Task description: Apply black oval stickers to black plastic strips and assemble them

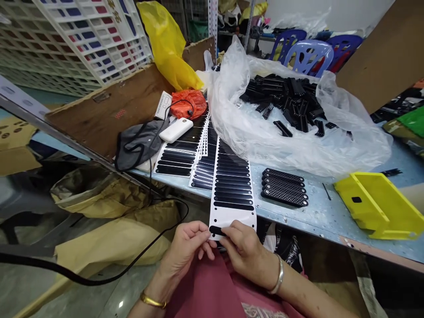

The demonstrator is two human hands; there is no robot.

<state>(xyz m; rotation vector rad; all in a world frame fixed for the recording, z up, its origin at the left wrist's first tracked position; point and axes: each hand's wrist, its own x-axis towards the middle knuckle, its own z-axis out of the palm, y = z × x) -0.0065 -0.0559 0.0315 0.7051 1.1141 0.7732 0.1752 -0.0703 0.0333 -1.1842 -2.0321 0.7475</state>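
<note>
A long white backing sheet (232, 176) carrying several black oblong stickers hangs over the near table edge. My left hand (187, 247) pinches its lower end from the left. My right hand (243, 245) is closed at that same end, fingertips on one black sticker (217, 230) at the sheet's bottom edge. Both hands sit just below the table edge, above my red clothing. To the right of the sheet lie several black mesh-patterned oblong parts (284, 187) in a row on the table.
More sticker sheets (185, 152) lie fanned at the left with a white power bank (176, 130) and cable. A clear plastic bag (298, 132) holds many black parts. A yellow bin (380, 205) lies at the right. Cardboard (109, 106) and brown bags stand at the left.
</note>
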